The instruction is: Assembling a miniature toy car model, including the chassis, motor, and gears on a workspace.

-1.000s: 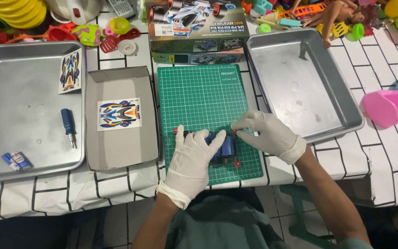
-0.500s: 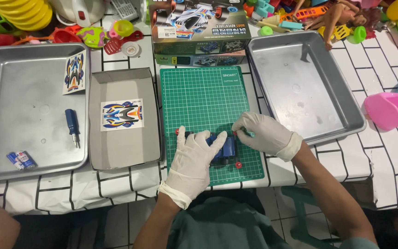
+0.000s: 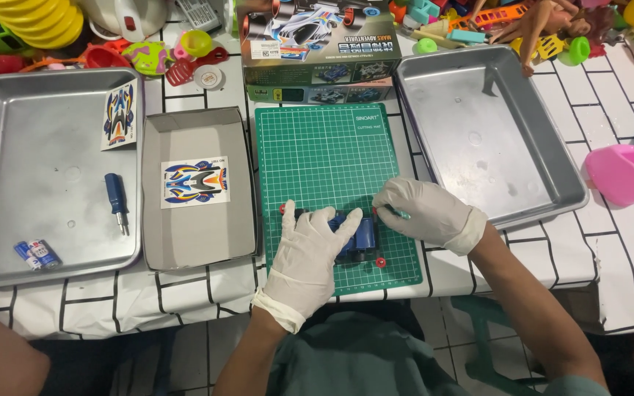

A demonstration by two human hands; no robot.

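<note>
Two metal trays flank the work, and going from the left, the first tray point(image 3: 9, 242) holds a sticker sheet point(image 3: 118, 115) propped near its right wall, a small blue-handled screwdriver point(image 3: 116, 201) and a pair of blue batteries point(image 3: 36, 254) lying near the front corner. Just beside it sits an open grey cardboard box lid point(image 3: 185, 235) with a second sticker sheet point(image 3: 195, 182) flat inside it. Next comes the green cutting mat point(image 3: 324, 154), and on its near part rests the blue toy car chassis point(image 3: 357, 238), with small red rollers showing at its corners. The left hand point(image 3: 310, 257), in a white glove, lies over the chassis with fingers laid flat and spread, pressing down on it. The right hand point(image 3: 423, 210), gloved the same way, curls at the chassis's far right end, its fingertips pinched at something there (what exactly they grip is hidden under the glove). Behind the mat stands the model car's printed carton point(image 3: 317, 44). To the right lies the second tray point(image 3: 544, 183), and beyond it, near the table's edge, a pink plastic toy point(image 3: 625, 172). Bright toys crowd the far side of the table.
</note>
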